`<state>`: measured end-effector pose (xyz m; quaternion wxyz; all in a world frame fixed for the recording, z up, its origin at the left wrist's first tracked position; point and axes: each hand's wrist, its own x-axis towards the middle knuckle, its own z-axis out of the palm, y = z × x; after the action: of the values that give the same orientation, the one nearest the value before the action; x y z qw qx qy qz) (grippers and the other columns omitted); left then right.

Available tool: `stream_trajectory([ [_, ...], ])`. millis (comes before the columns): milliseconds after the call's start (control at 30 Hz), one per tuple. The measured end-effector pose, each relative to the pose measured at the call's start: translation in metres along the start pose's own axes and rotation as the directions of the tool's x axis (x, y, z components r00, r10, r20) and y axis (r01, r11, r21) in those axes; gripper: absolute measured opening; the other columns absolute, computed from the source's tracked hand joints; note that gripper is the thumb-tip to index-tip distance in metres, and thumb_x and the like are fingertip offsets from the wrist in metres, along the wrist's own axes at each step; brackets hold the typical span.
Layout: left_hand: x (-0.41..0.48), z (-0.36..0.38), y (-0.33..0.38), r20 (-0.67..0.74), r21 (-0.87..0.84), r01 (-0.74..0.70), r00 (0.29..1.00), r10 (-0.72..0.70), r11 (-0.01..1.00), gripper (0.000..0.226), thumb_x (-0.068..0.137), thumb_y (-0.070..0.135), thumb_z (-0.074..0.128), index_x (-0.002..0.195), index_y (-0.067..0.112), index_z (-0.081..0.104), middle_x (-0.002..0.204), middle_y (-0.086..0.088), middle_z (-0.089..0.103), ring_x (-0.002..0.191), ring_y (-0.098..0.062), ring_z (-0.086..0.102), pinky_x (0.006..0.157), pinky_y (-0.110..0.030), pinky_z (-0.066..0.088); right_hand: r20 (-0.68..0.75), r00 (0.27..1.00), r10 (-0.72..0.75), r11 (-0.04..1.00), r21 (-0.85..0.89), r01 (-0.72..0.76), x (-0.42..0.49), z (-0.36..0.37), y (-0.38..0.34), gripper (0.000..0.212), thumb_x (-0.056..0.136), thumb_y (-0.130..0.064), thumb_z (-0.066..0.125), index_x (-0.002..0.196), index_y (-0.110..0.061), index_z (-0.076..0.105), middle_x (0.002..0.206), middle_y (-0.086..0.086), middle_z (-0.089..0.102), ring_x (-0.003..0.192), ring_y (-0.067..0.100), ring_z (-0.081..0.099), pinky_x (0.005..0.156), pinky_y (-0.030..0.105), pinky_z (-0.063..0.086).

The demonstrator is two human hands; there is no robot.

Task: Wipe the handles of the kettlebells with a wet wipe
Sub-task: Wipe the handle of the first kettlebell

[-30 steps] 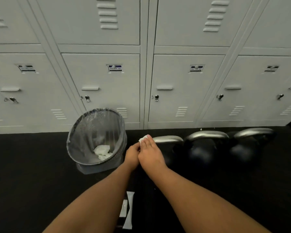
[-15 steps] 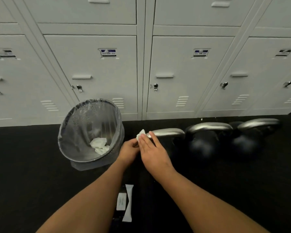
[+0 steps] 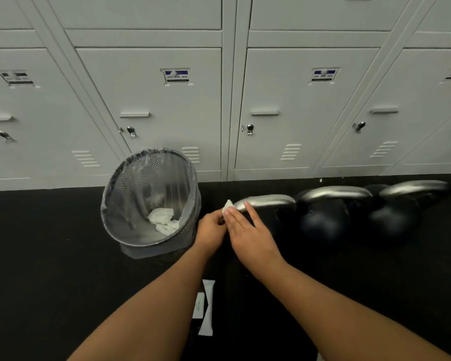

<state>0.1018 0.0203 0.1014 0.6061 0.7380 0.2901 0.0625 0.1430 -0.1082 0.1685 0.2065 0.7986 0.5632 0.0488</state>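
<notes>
Three black kettlebells with silver handles stand in a row on the dark floor before the lockers: the left handle, the middle handle, the right handle. A small white wet wipe sticks up at the left end of the left handle. My left hand is closed and pinches the wipe. My right hand lies beside it with fingers stretched out, their tips touching the wipe and the handle's left end.
A mesh wastebasket with a clear liner holds crumpled white wipes, just left of my hands. White wipe packets lie on the floor between my forearms. Grey lockers line the wall behind.
My right hand's fingers have opened and stretched out over the wipe and the handle end. The view has tilted slightly; the hands stay at the left handle.
</notes>
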Motion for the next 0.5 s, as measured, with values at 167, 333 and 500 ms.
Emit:
stream_trajectory([
  [167,0.000,0.000,0.002,0.004,-0.005,0.010,1.000,-0.010,1.000,0.021,0.093,0.017,0.059,0.111,0.025,0.068,0.094,0.003,0.073,0.088,-0.008,0.070,0.076,-0.026,0.057,0.013,1.000,0.018,1.000,0.012,-0.019,0.005,-0.003,-0.001,0.063,0.101,-0.020,0.037,0.154,0.002,0.010,0.164,0.018,0.003,0.152,0.028,-0.006,0.118,0.054,-0.015],
  [333,-0.002,0.000,0.006,0.007,-0.041,0.009,1.000,-0.008,0.999,0.028,0.092,0.012,0.060,0.118,0.021,0.066,0.098,0.006,0.072,0.093,-0.006,0.069,0.075,-0.019,0.054,-0.015,1.000,0.025,0.999,0.026,-0.024,0.005,0.001,0.002,0.061,0.102,-0.019,0.035,0.154,0.001,0.009,0.164,0.016,0.004,0.152,0.027,-0.005,0.116,0.054,-0.018],
  [500,-0.005,0.002,0.008,0.005,-0.033,-0.017,1.000,0.018,0.999,0.037,0.091,0.010,0.062,0.125,0.022,0.062,0.108,0.009,0.069,0.100,-0.001,0.064,0.076,-0.012,0.053,-0.063,0.995,0.079,0.995,0.065,-0.075,0.010,-0.002,0.003,0.061,0.102,-0.018,0.033,0.154,0.003,0.007,0.163,0.019,0.006,0.152,0.031,-0.003,0.120,0.053,-0.011],
])
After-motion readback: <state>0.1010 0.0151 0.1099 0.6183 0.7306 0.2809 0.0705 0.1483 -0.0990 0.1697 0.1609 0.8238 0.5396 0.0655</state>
